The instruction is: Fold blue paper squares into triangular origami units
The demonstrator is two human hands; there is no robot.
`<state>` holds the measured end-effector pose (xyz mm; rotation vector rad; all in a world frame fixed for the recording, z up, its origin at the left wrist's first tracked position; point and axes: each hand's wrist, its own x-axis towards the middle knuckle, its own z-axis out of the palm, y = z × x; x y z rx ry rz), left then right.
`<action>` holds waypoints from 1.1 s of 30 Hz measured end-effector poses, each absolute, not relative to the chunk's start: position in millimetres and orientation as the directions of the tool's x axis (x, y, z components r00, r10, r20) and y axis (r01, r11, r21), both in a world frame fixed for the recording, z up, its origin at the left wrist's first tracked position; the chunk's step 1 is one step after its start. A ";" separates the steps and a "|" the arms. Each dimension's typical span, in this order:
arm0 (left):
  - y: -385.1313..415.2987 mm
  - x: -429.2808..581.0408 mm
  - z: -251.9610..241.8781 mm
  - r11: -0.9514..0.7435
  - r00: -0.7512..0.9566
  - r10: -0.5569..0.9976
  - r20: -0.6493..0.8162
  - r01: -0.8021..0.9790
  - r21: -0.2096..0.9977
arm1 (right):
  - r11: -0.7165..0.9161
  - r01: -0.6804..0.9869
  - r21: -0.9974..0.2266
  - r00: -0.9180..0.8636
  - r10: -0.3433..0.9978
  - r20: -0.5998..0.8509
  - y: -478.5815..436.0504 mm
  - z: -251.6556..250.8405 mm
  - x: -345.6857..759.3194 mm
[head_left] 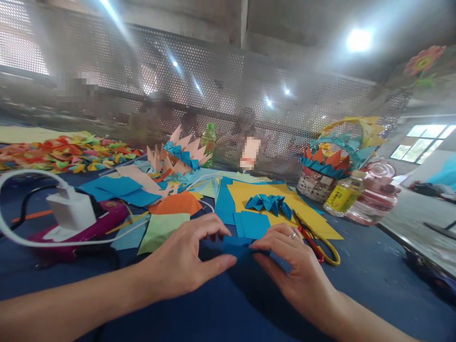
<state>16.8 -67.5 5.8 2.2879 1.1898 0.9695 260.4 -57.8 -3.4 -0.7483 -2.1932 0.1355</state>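
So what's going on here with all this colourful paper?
Somebody is working on a piece of blue paper. Their right hand pinches one end, and their left hand is at the other end, thumb and fingers apart. Just beyond, folded blue pieces sit on yellow sheets, near loose blue squares. Scissors lie beside the right hand.

No words, brands or numbers can be read. The bottle [345, 194] at right wears a yellow label [336, 197] with markings too small and blurred to make out (the colour alone is plain), and the green bottle [209, 138] shows some equally illegible red on its front.
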 end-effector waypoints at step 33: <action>-80.6 17.9 16.2 -0.853 0.757 0.515 0.402 0.402 0.334 | 0.905 0.400 -0.143 -0.736 0.410 0.539 -71.1 13.2 255.9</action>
